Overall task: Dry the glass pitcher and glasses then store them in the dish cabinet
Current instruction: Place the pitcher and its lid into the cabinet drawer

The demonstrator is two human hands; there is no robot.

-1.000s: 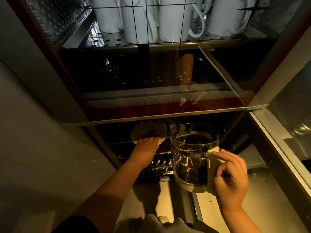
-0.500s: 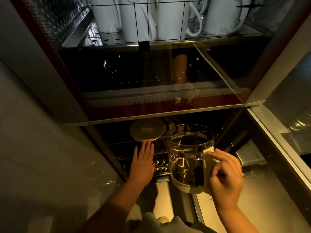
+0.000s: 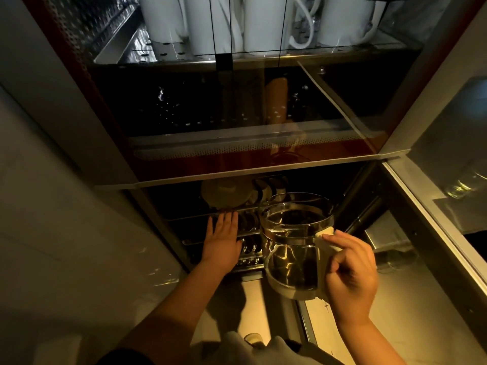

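Pulling back flat-fingered, left hand (image 3: 223, 239) leaves the — seemingly — plate (image 3: 226, 193); right hand (image 3: 350, 272) grips pitcher (image 3: 292, 246).

Open gap above lower rack (image 3: 210, 219), plates (image 3: 226, 192) at rear, glass pitcher (image 3: 292, 246) crowding right.

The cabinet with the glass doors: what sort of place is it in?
Most likely a home kitchen. White mugs stand on the cabinet's upper shelf, plates sit in a lower rack, and the right hand holds a glass pitcher in front of it.
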